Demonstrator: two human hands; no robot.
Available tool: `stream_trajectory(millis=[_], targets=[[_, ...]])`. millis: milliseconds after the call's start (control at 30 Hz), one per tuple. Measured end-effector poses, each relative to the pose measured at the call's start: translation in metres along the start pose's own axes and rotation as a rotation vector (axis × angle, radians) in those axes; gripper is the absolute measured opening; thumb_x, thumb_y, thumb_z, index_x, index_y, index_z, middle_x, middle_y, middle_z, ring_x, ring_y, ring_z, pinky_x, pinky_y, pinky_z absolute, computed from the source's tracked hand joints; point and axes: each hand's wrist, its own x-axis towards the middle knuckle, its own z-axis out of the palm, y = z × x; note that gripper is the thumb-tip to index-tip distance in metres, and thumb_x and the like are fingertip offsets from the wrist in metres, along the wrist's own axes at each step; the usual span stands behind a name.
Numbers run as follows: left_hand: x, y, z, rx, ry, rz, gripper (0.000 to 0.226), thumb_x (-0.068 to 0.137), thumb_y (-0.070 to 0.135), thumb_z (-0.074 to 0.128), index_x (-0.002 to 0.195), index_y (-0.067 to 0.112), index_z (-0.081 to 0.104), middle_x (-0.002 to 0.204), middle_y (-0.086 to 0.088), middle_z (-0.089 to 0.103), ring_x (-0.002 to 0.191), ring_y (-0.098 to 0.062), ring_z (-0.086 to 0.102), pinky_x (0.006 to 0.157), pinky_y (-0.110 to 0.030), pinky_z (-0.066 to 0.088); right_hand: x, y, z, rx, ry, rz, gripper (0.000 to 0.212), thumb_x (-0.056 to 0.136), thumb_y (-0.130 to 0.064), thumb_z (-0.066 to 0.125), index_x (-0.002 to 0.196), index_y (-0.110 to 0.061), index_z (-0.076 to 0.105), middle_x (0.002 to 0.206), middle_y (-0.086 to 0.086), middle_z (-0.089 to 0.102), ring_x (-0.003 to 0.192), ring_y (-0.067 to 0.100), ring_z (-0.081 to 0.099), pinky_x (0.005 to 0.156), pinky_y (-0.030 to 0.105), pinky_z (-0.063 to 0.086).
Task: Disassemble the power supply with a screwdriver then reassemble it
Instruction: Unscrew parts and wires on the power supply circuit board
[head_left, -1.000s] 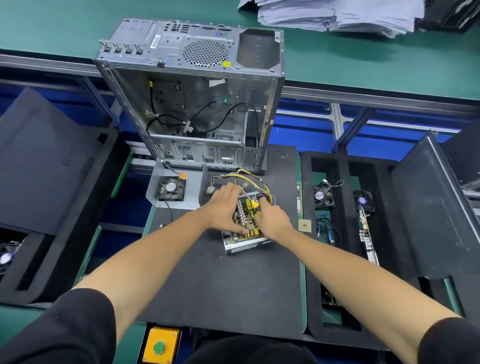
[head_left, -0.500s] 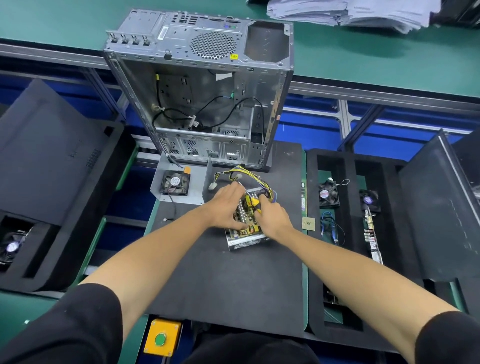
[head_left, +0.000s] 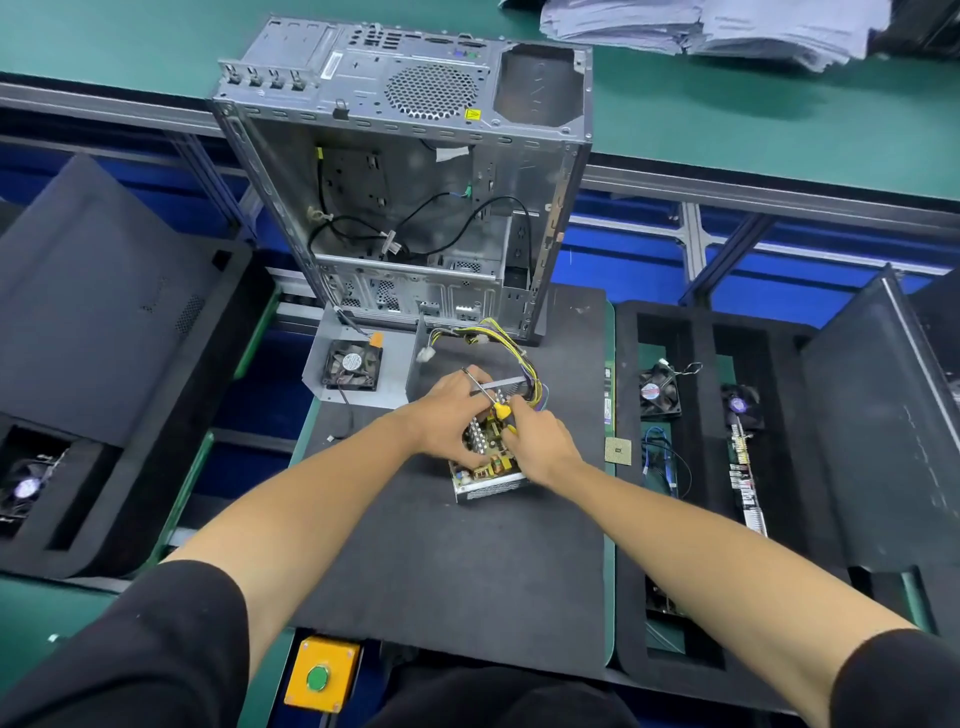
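Sitting open on the dark mat (head_left: 467, 561), the power supply (head_left: 485, 475) is half hidden under two hands, so most of its board cannot be seen. The left hand (head_left: 449, 421) curls around its left side and holds it. The right hand (head_left: 540, 441) pinches the yellow handle of the screwdriver (head_left: 488, 397), whose thin metal shaft slants up over the left fingers. Its tip is too small to make out. A bundle of yellow wires (head_left: 511, 345) loops away from the far end.

Just past the wires stands the big grey computer case (head_left: 410, 187), open and leaning. A small yellow sticker on it is too blurry to read. A black fan (head_left: 352, 365) lies on a grey plate to the left and has a round label, also unreadable. Black foam trays (head_left: 691, 332) on the right hold more fans. A small square chip (head_left: 618, 451) lies at the mat's right edge. An orange box with a green button (head_left: 318, 678) sits nearest.
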Motion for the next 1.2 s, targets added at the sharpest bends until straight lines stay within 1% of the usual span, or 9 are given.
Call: stream_trajectory(millis=[333, 500, 667, 800, 900, 1000, 1100, 1133, 1200], targets=[[0.002, -0.001, -0.001, 0.015, -0.013, -0.022, 0.054, 0.066, 0.043, 0.087, 0.098, 0.009, 0.059, 0.132, -0.012, 0.043, 0.119, -0.03, 0.044, 0.107, -0.039, 0.034, 0.002, -0.002, -0.001, 0.006, -0.031, 0.007, 0.018, 0.099, -0.022, 0.048, 0.093, -0.019, 0.032, 0.081, 0.009, 0.054, 0.074, 0.038, 0.052, 0.062, 0.042, 0.041], [0.003, 0.003, -0.001, 0.055, -0.012, -0.037, 0.056, 0.064, 0.042, 0.086, 0.099, 0.006, 0.061, 0.133, -0.015, 0.046, 0.118, -0.032, 0.045, 0.101, -0.035, 0.032, 0.003, -0.002, -0.004, -0.001, -0.069, 0.005, 0.015, 0.099, -0.023, 0.045, 0.095, -0.017, 0.032, 0.075, 0.006, 0.051, 0.074, 0.038, 0.054, 0.062, 0.042, 0.043], [0.002, 0.006, -0.006, 0.089, -0.046, -0.043, 0.055, 0.067, 0.047, 0.084, 0.101, 0.011, 0.059, 0.137, -0.011, 0.044, 0.118, -0.029, 0.045, 0.098, -0.039, 0.043, 0.003, 0.0, -0.006, 0.047, -0.098, 0.016, 0.014, 0.097, -0.026, 0.044, 0.093, -0.02, 0.031, 0.073, 0.004, 0.052, 0.072, 0.036, 0.054, 0.061, 0.041, 0.041], [-0.001, 0.007, -0.006, 0.094, -0.048, -0.055, 0.054, 0.069, 0.05, 0.082, 0.1, 0.013, 0.057, 0.14, -0.009, 0.043, 0.117, -0.028, 0.047, 0.095, -0.04, 0.045, 0.0, 0.003, -0.007, 0.413, 0.08, 0.154, 0.011, 0.094, -0.033, 0.043, 0.088, -0.023, 0.043, 0.075, 0.009, 0.063, 0.07, 0.035, 0.061, 0.063, 0.045, 0.051], [-0.002, 0.009, -0.004, 0.126, -0.053, -0.071, 0.056, 0.068, 0.054, 0.08, 0.103, 0.016, 0.056, 0.142, -0.009, 0.041, 0.121, -0.028, 0.048, 0.098, -0.04, 0.043, -0.002, 0.007, -0.011, 0.712, 0.298, 0.306, 0.023, 0.09, -0.032, 0.045, 0.082, -0.012, 0.054, 0.064, 0.01, 0.064, 0.056, 0.03, 0.061, 0.062, 0.052, 0.056], [-0.001, 0.011, -0.001, 0.151, -0.043, -0.082, 0.069, 0.066, 0.062, 0.076, 0.113, 0.019, 0.053, 0.138, -0.007, 0.04, 0.122, -0.025, 0.045, 0.101, -0.039, 0.038, 0.001, 0.016, -0.014, 0.766, 0.333, 0.37, 0.024, 0.096, -0.024, 0.046, 0.086, -0.006, 0.06, 0.071, 0.012, 0.069, 0.065, 0.031, 0.067, 0.069, 0.047, 0.059], [0.0, 0.017, 0.001, 0.197, -0.042, -0.121, 0.094, 0.058, 0.081, 0.069, 0.128, 0.022, 0.048, 0.133, -0.002, 0.043, 0.121, -0.021, 0.043, 0.104, -0.042, 0.038, 0.002, 0.024, -0.014, 0.74, 0.282, 0.351, 0.02, 0.099, -0.012, 0.047, 0.085, -0.011, 0.061, 0.079, 0.009, 0.066, 0.065, 0.027, 0.057, 0.057, 0.022, 0.051], [0.0, 0.019, 0.003, 0.228, -0.046, -0.143, 0.102, 0.056, 0.085, 0.067, 0.133, 0.023, 0.045, 0.133, 0.0, 0.043, 0.121, -0.02, 0.044, 0.105, -0.043, 0.037, 0.002, 0.027, -0.014, 0.712, 0.263, 0.335, 0.02, 0.098, -0.009, 0.047, 0.083, -0.013, 0.06, 0.078, 0.005, 0.063, 0.064, 0.023, 0.051, 0.053, 0.022, 0.044], [0.001, 0.023, 0.007, 0.275, -0.05, -0.18, 0.108, 0.054, 0.085, 0.068, 0.139, 0.025, 0.04, 0.134, -0.001, 0.042, 0.122, -0.022, 0.044, 0.107, -0.045, 0.035, 0.002, 0.034, -0.012, 0.697, 0.226, 0.339, 0.019, 0.097, -0.004, 0.045, 0.085, -0.009, 0.059, 0.08, 0.004, 0.06, 0.069, 0.024, 0.048, 0.059, 0.03, 0.041]])
